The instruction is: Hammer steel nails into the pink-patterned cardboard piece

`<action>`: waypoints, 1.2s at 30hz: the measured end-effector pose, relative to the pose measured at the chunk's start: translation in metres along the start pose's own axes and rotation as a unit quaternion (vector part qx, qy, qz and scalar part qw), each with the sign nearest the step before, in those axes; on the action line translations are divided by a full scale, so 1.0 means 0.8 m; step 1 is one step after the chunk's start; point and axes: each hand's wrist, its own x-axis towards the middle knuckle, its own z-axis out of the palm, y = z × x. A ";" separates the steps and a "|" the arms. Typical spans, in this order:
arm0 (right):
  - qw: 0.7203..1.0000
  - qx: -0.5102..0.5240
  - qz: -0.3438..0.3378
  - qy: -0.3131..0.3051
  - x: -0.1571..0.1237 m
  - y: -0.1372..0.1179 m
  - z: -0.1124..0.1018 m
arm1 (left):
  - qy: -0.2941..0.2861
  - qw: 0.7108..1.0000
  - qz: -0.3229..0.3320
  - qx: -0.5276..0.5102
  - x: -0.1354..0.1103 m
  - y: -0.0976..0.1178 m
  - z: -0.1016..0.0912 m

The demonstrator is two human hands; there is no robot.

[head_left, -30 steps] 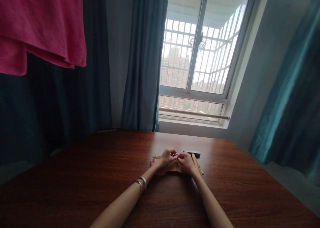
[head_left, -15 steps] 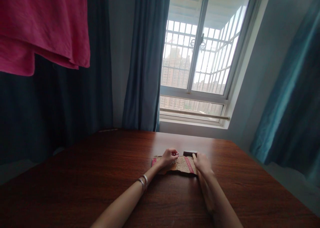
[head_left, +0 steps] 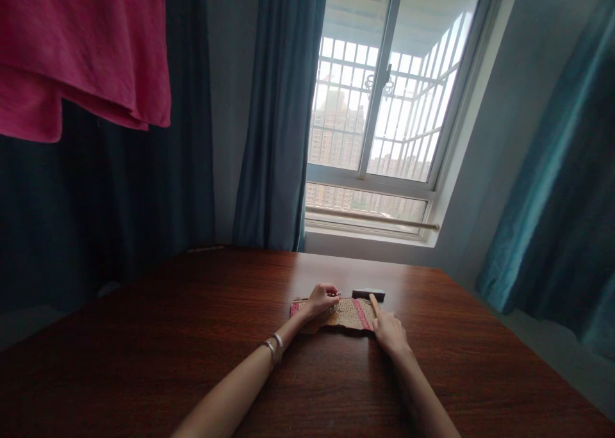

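Note:
A piece of corrugated cardboard (head_left: pixel 346 314) lies flat on the table, with a torn near edge, pink bands and many small dark dots. My left hand (head_left: pixel 321 299) is over its left part, fingers pinched together; small red and whitish bits show at the fingertips, too small to name. In my right hand (head_left: pixel 391 332), at the cardboard's right end, is a hammer (head_left: pixel 368 294) by its pale wooden handle. The dark hammer head is just beyond the far edge of the cardboard. My right palm and fingers hide the lower handle.
The brown wooden table (head_left: pixel 192 335) stretches out on both sides. Behind it are a blue curtain (head_left: pixel 273 137) and a barred window (head_left: pixel 375 105). A pink cloth (head_left: pixel 91 54) hangs at upper left, and another curtain (head_left: pixel 542 156) hangs at right.
My right hand has slid down the hammer's handle, away from the head, so the head and upper handle now show. My left hand has stayed nearly in place.

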 end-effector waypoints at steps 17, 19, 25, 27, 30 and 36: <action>0.909 0.410 0.014 0.072 0.014 0.039 -0.019 | -0.011 1.000 0.006 -0.004 0.000 -0.006 0.001; 0.851 0.522 0.008 0.054 0.009 0.037 -0.028 | -0.012 1.000 0.004 -0.005 -0.001 -0.004 0.000; 0.739 0.669 -0.022 -0.072 -0.018 0.017 -0.045 | -0.011 1.000 0.012 -0.001 -0.003 -0.001 -0.002; 0.729 0.677 -0.039 -0.088 -0.026 0.006 -0.045 | -0.011 1.000 0.014 0.004 -0.003 0.000 -0.002; 0.731 0.671 -0.071 -0.100 -0.035 -0.008 -0.043 | -0.012 1.000 0.021 0.009 -0.004 0.003 -0.002; 0.742 0.657 -0.082 -0.105 -0.039 -0.017 -0.039 | -0.010 1.000 0.027 0.011 -0.003 0.003 -0.002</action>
